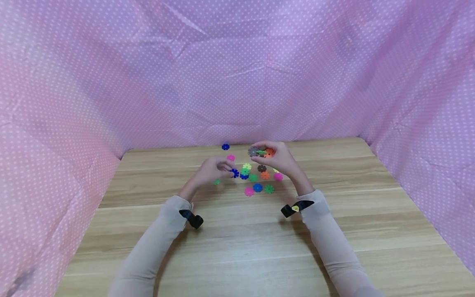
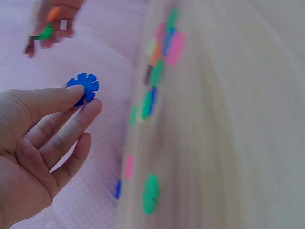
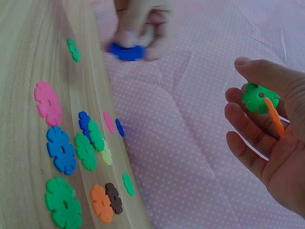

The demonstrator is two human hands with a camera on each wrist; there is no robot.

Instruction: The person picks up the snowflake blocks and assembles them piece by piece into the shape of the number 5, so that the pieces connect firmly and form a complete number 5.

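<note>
My left hand (image 1: 213,170) pinches a dark blue notched plastic disc (image 2: 84,89) between thumb and fingers, raised above the table. My right hand (image 1: 278,156) holds a small chain of joined snowflake discs. In it, a green disc (image 3: 260,98) is slotted into an orange disc (image 3: 274,117), and a dark greyish disc (image 1: 253,152) sits at the left end in the head view. The thumb and fingers curve around this chain, partly covering it. Both hands are over loose discs, the right one a little farther from the body.
Loose discs lie on the wooden table (image 1: 237,247): pink (image 3: 48,103), blue (image 3: 61,150), green (image 3: 63,203), orange (image 3: 102,203), brown (image 3: 114,198) and others, some overlapping. One dark blue disc (image 1: 225,147) lies near the back edge. A pink dotted cloth (image 1: 237,82) hangs around the table.
</note>
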